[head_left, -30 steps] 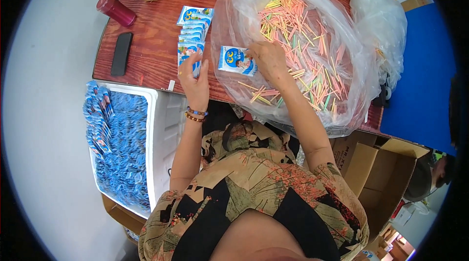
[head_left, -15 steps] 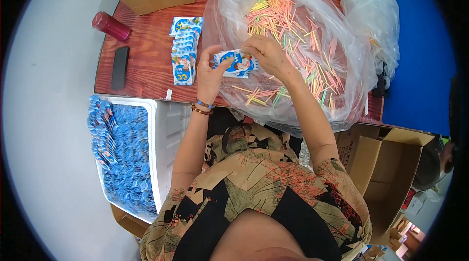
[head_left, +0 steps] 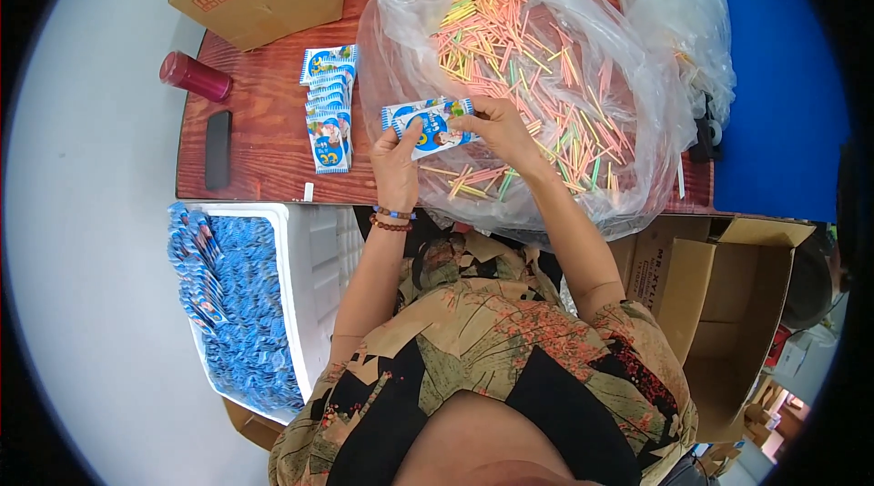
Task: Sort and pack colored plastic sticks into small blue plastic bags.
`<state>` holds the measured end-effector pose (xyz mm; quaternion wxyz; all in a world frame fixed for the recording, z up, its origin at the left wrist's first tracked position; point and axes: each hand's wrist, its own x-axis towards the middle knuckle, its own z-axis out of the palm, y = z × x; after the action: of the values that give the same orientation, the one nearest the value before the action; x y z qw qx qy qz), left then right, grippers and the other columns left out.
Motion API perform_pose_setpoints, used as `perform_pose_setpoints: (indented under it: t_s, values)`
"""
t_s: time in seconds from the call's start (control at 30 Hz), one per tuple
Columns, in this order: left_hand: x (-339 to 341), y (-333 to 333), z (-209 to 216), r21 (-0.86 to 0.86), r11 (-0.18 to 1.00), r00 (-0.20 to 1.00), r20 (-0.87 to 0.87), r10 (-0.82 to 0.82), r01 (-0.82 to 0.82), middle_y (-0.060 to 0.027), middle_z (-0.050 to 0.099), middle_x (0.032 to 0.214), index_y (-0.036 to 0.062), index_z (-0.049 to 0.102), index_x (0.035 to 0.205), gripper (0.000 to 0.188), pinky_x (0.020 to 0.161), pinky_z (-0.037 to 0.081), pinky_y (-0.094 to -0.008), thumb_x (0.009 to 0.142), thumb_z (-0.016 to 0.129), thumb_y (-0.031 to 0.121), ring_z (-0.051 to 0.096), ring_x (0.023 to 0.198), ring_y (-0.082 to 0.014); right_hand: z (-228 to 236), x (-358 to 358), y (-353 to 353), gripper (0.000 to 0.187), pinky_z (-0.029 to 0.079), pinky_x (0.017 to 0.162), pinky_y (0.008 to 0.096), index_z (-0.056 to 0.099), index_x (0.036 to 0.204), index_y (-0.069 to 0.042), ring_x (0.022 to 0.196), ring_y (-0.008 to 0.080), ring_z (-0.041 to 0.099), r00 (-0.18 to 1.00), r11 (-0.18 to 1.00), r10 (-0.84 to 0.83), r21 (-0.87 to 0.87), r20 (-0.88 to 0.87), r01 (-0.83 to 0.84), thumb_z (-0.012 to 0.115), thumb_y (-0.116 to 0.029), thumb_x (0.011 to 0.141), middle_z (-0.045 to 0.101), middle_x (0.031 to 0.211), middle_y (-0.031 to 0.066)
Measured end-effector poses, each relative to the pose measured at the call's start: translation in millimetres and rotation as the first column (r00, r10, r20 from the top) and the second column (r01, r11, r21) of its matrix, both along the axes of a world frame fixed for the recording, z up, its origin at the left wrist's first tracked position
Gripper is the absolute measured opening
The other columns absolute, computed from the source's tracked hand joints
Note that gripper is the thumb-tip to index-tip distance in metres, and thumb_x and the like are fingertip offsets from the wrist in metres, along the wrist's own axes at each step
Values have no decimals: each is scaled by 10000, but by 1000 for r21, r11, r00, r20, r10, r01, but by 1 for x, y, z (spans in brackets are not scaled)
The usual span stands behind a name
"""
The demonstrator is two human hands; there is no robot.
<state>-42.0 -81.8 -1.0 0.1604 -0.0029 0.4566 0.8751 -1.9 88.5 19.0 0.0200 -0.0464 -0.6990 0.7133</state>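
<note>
Packets, blue and white and overlapping (how many, I cannot tell), are held over the left part of a clear bag. The left hand pinches their left end between thumb and fingers; the right hand pinches the right end. The step in hand looks like lining them up, and the next move seems to call for a firm pinch at both ends. The bag, gaping open on the table, contains loose pink, yellow and green sticks. At lower left, a white tub is packed with blue sachets.
</note>
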Motion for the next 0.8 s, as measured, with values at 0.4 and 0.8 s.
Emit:
perform_pose_setpoints:
  t_s: [0.4, 0.8]
  values:
    - [9, -5, 10, 110, 994, 986, 160, -40, 23, -66, 691, 960, 17, 662, 977, 133, 771, 548, -294, 917, 628, 131, 669, 847, -139, 5, 11, 4, 131, 397, 589, 204, 681, 828, -11, 674, 17, 503, 999, 1000, 3, -6, -44, -3, 680, -141, 846, 604, 702, -35]
    - [10, -1, 15, 141, 983, 964, 222, -147, 117, -74, 679, 1019, 20, 635, 1030, 159, 824, 545, -325, 935, 600, 143, 664, 911, -164, 32, 15, 21, 341, 322, 1057, 420, 651, 1029, -68, 1259, 273, 426, 871, 833, 342, 543, -353, -107, 762, -178, 726, 462, 1334, 95]
